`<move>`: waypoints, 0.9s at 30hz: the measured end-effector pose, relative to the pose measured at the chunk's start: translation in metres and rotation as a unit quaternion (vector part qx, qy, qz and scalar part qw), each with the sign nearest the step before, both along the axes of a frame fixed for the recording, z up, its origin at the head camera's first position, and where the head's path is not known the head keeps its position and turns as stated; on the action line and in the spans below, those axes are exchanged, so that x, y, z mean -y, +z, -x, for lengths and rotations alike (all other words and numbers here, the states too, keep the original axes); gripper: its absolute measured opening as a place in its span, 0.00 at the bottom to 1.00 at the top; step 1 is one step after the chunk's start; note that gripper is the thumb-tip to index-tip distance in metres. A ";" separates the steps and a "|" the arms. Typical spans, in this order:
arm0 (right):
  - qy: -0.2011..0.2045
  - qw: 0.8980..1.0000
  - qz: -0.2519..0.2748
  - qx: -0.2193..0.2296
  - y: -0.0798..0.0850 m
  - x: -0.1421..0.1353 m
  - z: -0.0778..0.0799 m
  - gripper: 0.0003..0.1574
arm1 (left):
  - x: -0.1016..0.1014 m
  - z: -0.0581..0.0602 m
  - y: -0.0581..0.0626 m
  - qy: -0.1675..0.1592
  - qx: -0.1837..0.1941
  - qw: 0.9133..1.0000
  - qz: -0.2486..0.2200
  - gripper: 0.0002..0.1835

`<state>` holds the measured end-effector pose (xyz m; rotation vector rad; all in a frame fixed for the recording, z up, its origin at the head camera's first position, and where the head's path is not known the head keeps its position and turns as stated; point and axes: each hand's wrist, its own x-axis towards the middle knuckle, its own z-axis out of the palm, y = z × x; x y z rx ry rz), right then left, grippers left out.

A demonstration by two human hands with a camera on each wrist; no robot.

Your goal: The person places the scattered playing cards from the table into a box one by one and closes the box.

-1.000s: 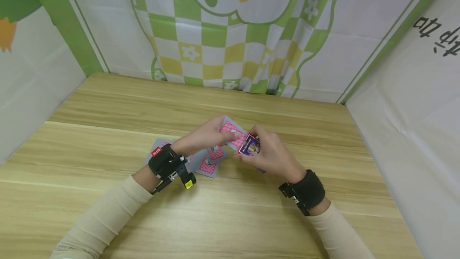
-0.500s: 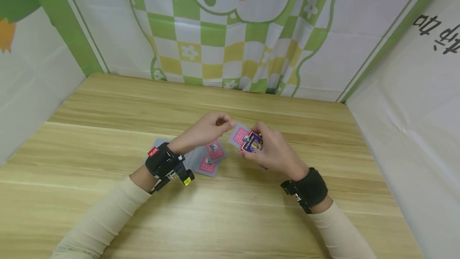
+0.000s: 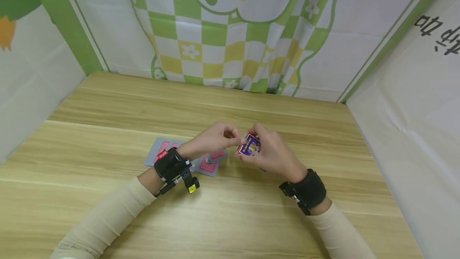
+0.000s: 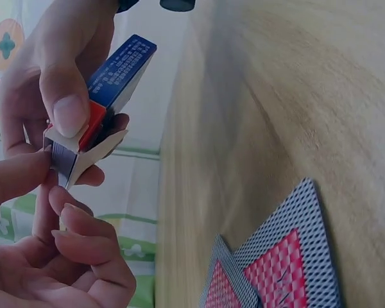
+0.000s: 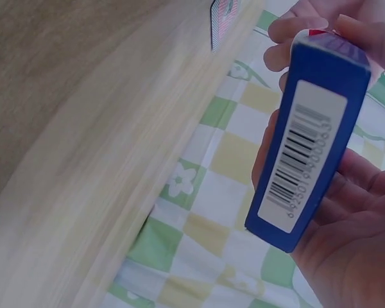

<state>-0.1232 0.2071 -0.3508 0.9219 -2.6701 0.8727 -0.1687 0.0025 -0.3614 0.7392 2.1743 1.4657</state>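
Observation:
My right hand [image 3: 274, 153] grips a purple and blue playing card box [image 3: 250, 145] above the table, its open end towards my left hand [image 3: 215, 139]. In the left wrist view, a stack of playing cards [image 4: 63, 162] shows edge-on inside the box's mouth beside a white flap [image 4: 99, 151]. My left thumb [image 4: 19, 174] presses against that end, the other fingers loosely bent below. The right wrist view shows a barcode on the box's blue side [image 5: 301, 160]. Several red-backed playing cards [image 3: 209, 166] lie overlapping on the table, partly hidden under my left forearm and hand.
The wooden table [image 3: 233, 215] reaches back to a green, yellow and white checkered curtain [image 3: 212, 47]. White cloth walls [image 3: 406, 131] close off both sides. A black strap with a small camera [image 3: 174, 169] is on each wrist.
A playing card that stuck out of the box has gone inside it. My left hand let go of the card, drew back, then came forward to the box's mouth. The right hand stayed nearly still.

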 end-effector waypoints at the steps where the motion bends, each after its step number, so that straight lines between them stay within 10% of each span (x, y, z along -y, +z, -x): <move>1: 0.000 1.000 -0.001 0.002 0.000 0.000 0.000 0.33 | 0.001 0.000 0.000 -0.004 -0.001 1.000 0.004 0.09; 7: -0.010 1.000 0.003 0.006 0.000 -0.001 0.001 0.34 | 0.012 0.013 0.003 0.000 -0.075 0.995 0.065 0.12; 13: -0.022 1.000 -0.014 0.011 0.000 0.000 0.001 0.37 | 0.031 0.018 0.011 0.028 -0.221 0.941 0.255 0.08; 27: -0.025 0.999 -0.021 0.021 -0.002 0.000 0.001 0.37 | 0.035 0.018 -0.003 0.019 -0.198 0.897 0.396 0.29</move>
